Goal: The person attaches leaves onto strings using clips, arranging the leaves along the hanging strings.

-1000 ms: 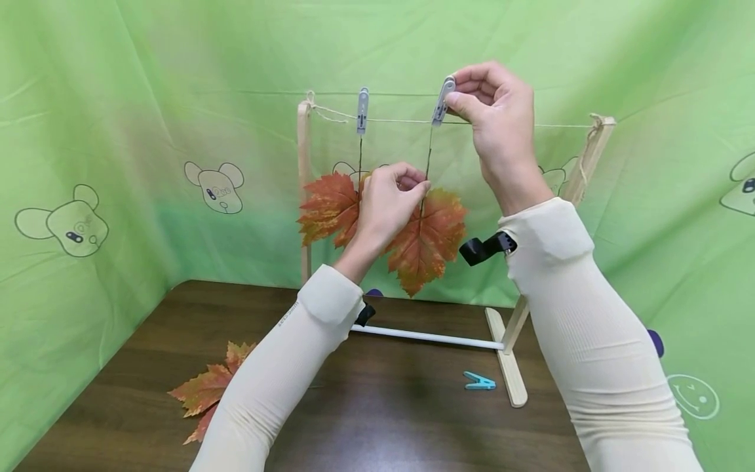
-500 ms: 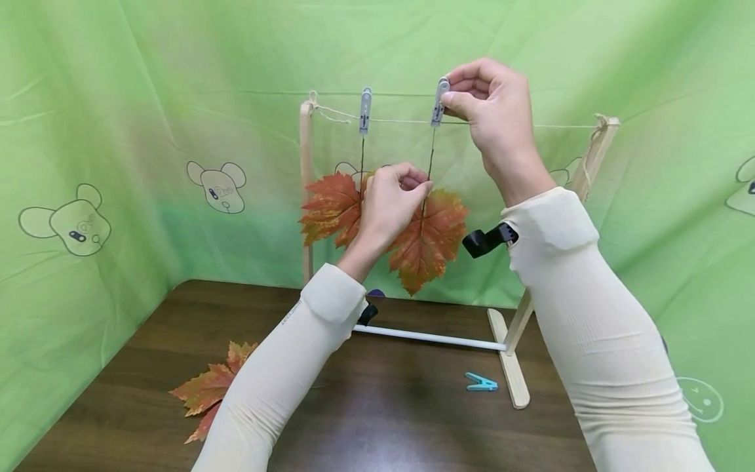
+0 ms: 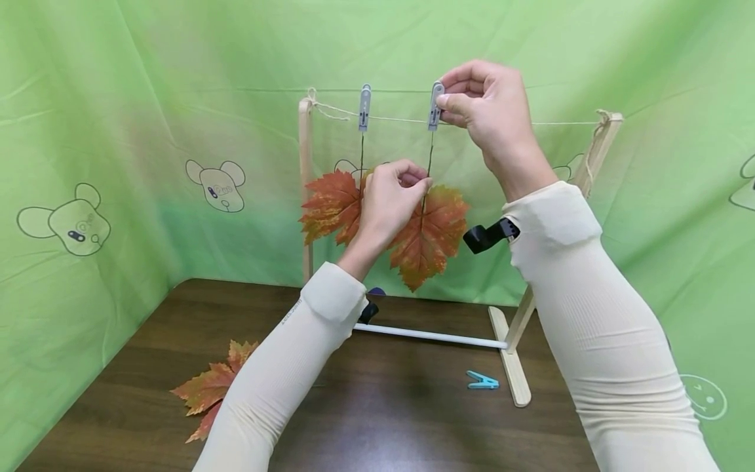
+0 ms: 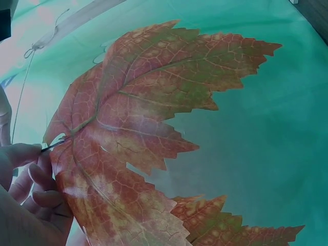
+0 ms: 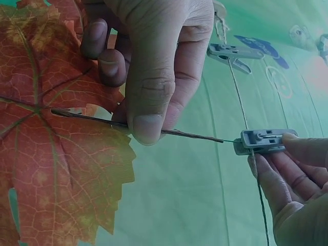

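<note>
My left hand (image 3: 392, 200) pinches the dark stem (image 5: 195, 135) of a red-orange maple leaf (image 3: 427, 239) between thumb and fingers. Above it, my right hand (image 3: 495, 108) grips a grey clothespin (image 3: 435, 107) by its upper end. That clothespin sits on the string (image 3: 560, 123), and the leaf's thin stem end reaches its jaws in the right wrist view. To the left, a second grey clothespin (image 3: 364, 108) is on the string, with another maple leaf (image 3: 333, 203) hanging below it by its stem. My left hand partly covers this second leaf.
Wooden posts (image 3: 305, 131) hold the string at both ends. A white rod (image 3: 430, 336) runs low between them to a wooden foot (image 3: 510, 360). On the brown table (image 3: 377, 426) lie a blue clothespin (image 3: 482, 380) and a third leaf (image 3: 212, 387), partly behind my left sleeve.
My right hand and its clothespin have shifted slightly left along the string, and the clothespin has turned from tilted to nearly upright. The left hand keeps its pinch on the stem.
</note>
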`<control>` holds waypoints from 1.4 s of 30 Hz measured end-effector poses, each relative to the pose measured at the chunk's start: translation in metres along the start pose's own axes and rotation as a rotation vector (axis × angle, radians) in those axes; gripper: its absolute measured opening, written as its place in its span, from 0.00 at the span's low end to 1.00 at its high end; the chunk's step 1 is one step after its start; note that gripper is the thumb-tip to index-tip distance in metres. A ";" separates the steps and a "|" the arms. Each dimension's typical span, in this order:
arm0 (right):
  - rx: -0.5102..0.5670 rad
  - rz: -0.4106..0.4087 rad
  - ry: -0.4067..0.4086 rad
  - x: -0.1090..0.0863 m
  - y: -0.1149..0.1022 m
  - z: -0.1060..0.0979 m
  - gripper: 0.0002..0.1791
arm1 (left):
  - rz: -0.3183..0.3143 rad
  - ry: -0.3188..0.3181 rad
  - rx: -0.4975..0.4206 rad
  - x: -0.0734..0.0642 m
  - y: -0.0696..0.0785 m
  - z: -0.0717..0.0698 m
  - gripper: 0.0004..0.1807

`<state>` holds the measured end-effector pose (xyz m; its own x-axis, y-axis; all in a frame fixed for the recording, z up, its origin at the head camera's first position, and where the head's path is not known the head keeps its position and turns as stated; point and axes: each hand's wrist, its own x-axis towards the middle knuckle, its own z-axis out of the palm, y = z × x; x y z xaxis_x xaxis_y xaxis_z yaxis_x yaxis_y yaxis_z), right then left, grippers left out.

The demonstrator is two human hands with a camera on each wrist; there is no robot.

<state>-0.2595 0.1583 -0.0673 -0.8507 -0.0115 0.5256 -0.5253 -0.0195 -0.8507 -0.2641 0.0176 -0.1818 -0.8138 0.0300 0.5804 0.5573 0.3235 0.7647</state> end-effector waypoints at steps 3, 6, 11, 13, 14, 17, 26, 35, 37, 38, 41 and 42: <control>-0.008 0.005 -0.007 0.000 0.000 0.000 0.10 | 0.007 0.004 -0.001 0.000 0.001 0.000 0.04; -0.020 0.011 -0.012 -0.001 0.000 0.000 0.10 | 0.008 0.006 -0.004 0.001 0.002 0.000 0.04; -0.029 0.021 -0.014 -0.002 -0.001 0.000 0.09 | 0.003 0.004 -0.010 0.001 0.003 -0.001 0.04; -0.033 0.022 -0.015 -0.002 -0.001 0.000 0.09 | 0.002 0.001 -0.012 0.001 0.003 -0.001 0.04; -0.037 0.022 -0.015 -0.002 -0.001 -0.001 0.09 | 0.000 -0.001 -0.012 0.001 0.003 -0.001 0.04; -0.042 0.020 -0.017 -0.002 0.000 -0.001 0.10 | 0.000 0.003 -0.007 0.001 0.003 -0.001 0.04; -0.046 0.014 -0.027 -0.003 0.002 -0.002 0.10 | 0.005 0.008 -0.024 0.002 0.004 -0.001 0.04; -0.045 0.020 -0.028 -0.002 0.003 -0.002 0.10 | -0.003 0.008 -0.018 0.000 0.005 -0.001 0.04; -0.048 0.021 -0.026 -0.002 0.003 -0.002 0.09 | -0.009 0.011 -0.011 0.001 0.004 -0.001 0.04; -0.048 0.025 -0.025 -0.002 0.003 -0.002 0.09 | -0.010 0.015 -0.010 0.001 0.004 -0.001 0.04; -0.055 0.030 -0.013 -0.002 0.003 -0.001 0.08 | -0.011 0.033 -0.006 0.001 0.003 -0.001 0.03; -0.056 0.033 -0.007 -0.002 0.002 -0.001 0.08 | -0.008 0.041 -0.006 0.002 0.003 -0.001 0.03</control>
<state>-0.2592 0.1588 -0.0703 -0.8675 -0.0182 0.4971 -0.4974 0.0375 -0.8667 -0.2634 0.0173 -0.1780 -0.8107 -0.0109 0.5854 0.5522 0.3182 0.7706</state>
